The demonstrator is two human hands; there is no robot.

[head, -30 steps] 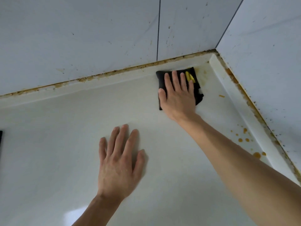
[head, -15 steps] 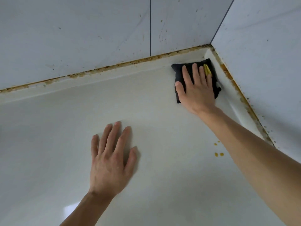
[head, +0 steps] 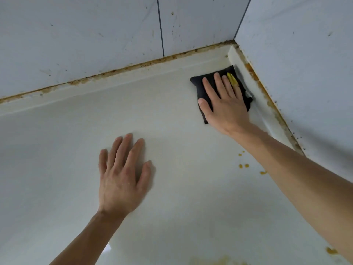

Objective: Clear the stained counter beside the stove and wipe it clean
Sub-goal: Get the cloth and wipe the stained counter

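A black cloth (head: 202, 87) is pressed flat against the counter (head: 57, 150) by the right hand (head: 225, 104), fingers straight, at the upper right of the frame (just beside the raised edge strip). The left hand (head: 120, 180) is laid open and flat at lower centre. Orange stains (head: 243, 165) are seen at the lower right.

Two pale tiled walls (head: 95, 35) meet at a corner (head: 234, 40). Left of the corner a dark grout line (head: 160, 25) runs upright. From the corner, a brown grimy seam (head: 114, 70) runs along both wall feet, above a white raised lip (head: 246, 73). Dark specks, perhaps grease, dot the tiles.
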